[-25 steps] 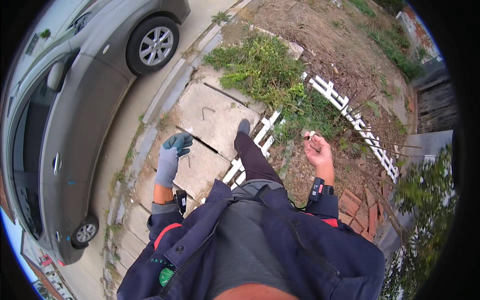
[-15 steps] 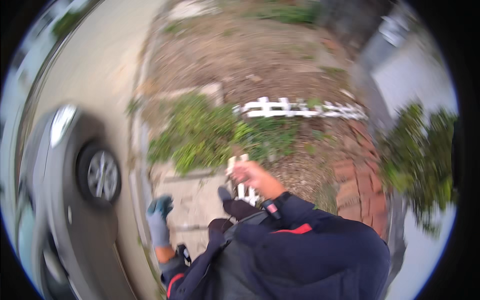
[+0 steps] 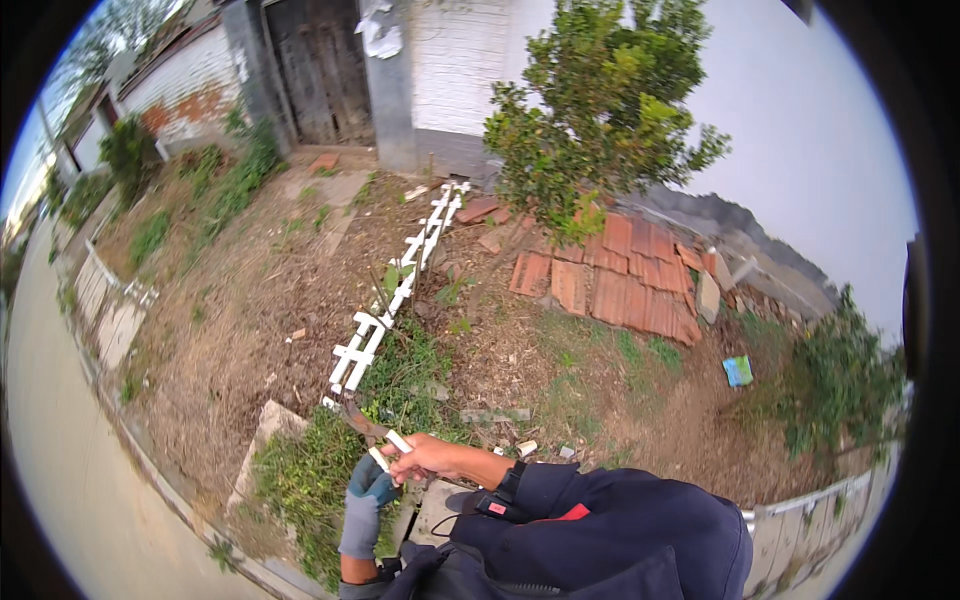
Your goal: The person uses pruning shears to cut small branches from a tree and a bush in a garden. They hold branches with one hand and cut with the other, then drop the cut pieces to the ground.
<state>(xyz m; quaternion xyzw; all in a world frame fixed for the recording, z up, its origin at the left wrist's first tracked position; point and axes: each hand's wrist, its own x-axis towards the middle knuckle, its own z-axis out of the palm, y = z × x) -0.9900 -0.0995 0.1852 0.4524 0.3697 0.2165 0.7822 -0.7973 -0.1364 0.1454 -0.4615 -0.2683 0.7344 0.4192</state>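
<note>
Both my hands are together at the lower middle, on a pair of garden shears (image 3: 362,422) with rusty brown blades and white handles. My right hand (image 3: 428,456), bare, is closed round one handle. My left hand (image 3: 366,490), in a grey and dark teal glove, is closed at the other handle; its fingers are partly hidden. The blades point forward and left, over the edge of a leafy green bush (image 3: 300,478). Just beyond their tips is the near end of a low white picket fence (image 3: 364,338).
Terracotta tiles (image 3: 625,285) lie stacked by the white wall, beside a small tree (image 3: 600,120). A blue-green packet (image 3: 737,371) lies on the soil to the right. A concrete slab (image 3: 262,440) borders the bush, and a road (image 3: 70,440) runs along the left.
The view has swung to the right, so the parked car has gone out of sight. My left hand, apart before, has joined my right hand at the shears.
</note>
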